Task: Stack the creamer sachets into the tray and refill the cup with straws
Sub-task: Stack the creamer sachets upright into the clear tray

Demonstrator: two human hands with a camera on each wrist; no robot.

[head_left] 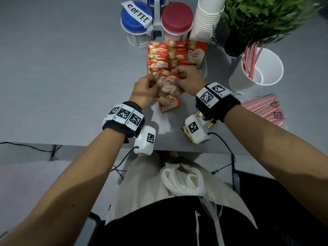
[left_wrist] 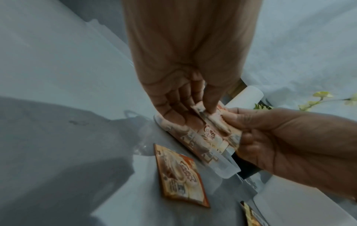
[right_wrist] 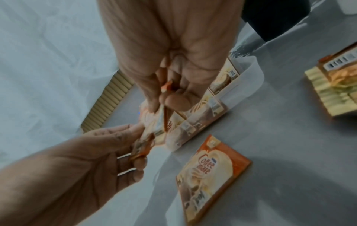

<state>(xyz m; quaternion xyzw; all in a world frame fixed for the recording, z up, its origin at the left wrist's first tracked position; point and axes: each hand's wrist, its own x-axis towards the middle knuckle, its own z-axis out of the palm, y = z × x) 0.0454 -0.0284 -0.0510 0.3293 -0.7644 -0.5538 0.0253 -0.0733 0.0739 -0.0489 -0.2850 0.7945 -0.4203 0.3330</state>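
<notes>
Both hands hold one red-and-cream creamer sachet [head_left: 166,83] just above the near end of the white tray [head_left: 204,69], which is full of several more sachets [head_left: 177,54]. My left hand [head_left: 156,83] pinches the sachet's left edge [left_wrist: 210,134], thumb on top. My right hand [head_left: 179,76] pinches its right edge [right_wrist: 164,116] between thumb and fingers. Another loose sachet [head_left: 168,103] lies flat on the table under the hands [left_wrist: 179,175] [right_wrist: 208,171]. At the right stands the white cup [head_left: 266,75] with a few red-striped straws [head_left: 250,59] leaning inside.
A clear bag of striped straws [head_left: 262,109] lies right of my right wrist. A gold packet [head_left: 188,134] sits near the table's front edge. Behind the tray stand a blue-lidded jar [head_left: 136,16], a red-lidded jar [head_left: 177,16], stacked paper cups [head_left: 205,20] and a plant [head_left: 262,16].
</notes>
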